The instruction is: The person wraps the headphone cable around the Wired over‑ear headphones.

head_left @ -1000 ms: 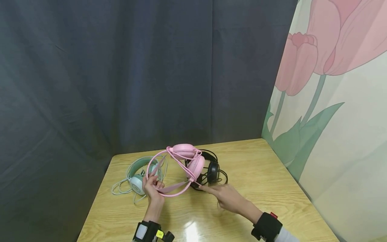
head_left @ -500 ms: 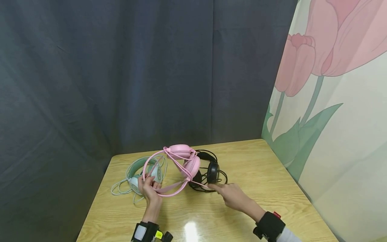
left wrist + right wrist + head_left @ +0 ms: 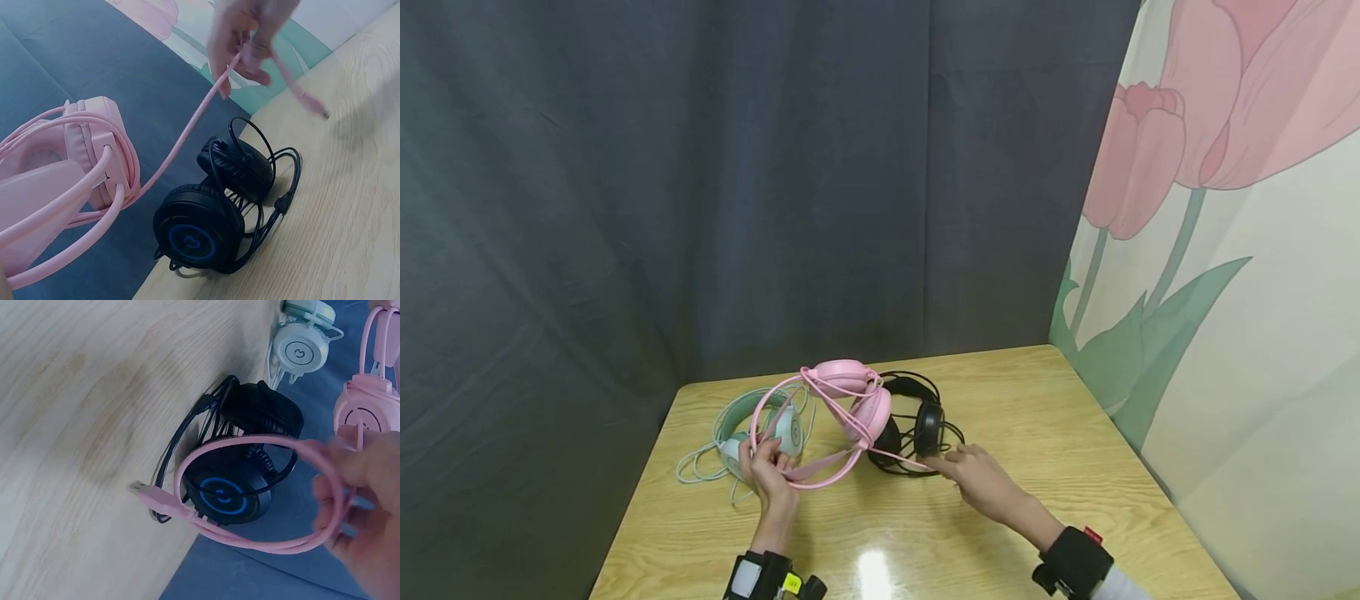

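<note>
My left hand grips the headband of the pink headphones and holds them up off the table. Their cable is wound about the ear cups. With my right hand I pinch the pink cable, pulled out in a line from the lower ear cup. Past the fingers, in the right wrist view, the cable hangs in a loop that ends in a USB plug. The black headphones lie just behind my right hand, partly covered by the pink ones.
Mint-and-white headphones with a loose white cable lie on the left of the wooden table, behind my left hand. A dark curtain hangs at the back. At the right stands a wall painted with tulips.
My right hand has moved to the right with the pink cable, drawing a length of it away from the ear cup. My left hand and the pink headphones have shifted slightly left.
</note>
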Demonstrator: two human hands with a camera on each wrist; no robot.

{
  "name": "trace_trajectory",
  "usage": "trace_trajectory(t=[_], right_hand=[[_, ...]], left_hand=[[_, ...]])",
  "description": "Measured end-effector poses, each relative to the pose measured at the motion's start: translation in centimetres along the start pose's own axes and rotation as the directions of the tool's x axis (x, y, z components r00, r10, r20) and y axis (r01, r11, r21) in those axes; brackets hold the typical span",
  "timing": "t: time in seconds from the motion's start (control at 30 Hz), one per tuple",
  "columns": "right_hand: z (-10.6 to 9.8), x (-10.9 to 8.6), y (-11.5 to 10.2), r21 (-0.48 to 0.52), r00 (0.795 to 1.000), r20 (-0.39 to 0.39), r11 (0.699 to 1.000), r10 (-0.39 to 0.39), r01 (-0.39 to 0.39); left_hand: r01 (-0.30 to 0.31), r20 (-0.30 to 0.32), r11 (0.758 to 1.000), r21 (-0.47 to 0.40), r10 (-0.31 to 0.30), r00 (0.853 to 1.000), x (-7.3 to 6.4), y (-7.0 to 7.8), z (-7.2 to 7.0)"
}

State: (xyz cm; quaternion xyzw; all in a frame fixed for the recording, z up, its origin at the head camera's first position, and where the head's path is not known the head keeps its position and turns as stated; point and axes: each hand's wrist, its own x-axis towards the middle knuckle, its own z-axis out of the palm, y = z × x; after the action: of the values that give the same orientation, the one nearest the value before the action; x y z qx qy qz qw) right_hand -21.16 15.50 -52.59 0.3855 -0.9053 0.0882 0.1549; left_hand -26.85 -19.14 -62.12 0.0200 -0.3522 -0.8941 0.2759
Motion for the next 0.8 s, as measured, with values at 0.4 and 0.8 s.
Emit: trace_trajectory(t=[0.4, 0.8], right_hand=[[-1.7, 2.1, 0.0, -0.173, 0.874, -0.448, 0.977, -0.19, 0.124], [-4.7, 4.6, -0.8, -0.297, 0.661, -0.642, 0.92, -0.39, 0.255]], left_hand=[[0.105, -0.159, 0.991, 0.079, -0.092, 0.983, -4.7, 8.1, 9.8], [0.182, -0.072, 0.965, 0.188, -0.171, 0.983, -4.6, 8.1, 10.0]])
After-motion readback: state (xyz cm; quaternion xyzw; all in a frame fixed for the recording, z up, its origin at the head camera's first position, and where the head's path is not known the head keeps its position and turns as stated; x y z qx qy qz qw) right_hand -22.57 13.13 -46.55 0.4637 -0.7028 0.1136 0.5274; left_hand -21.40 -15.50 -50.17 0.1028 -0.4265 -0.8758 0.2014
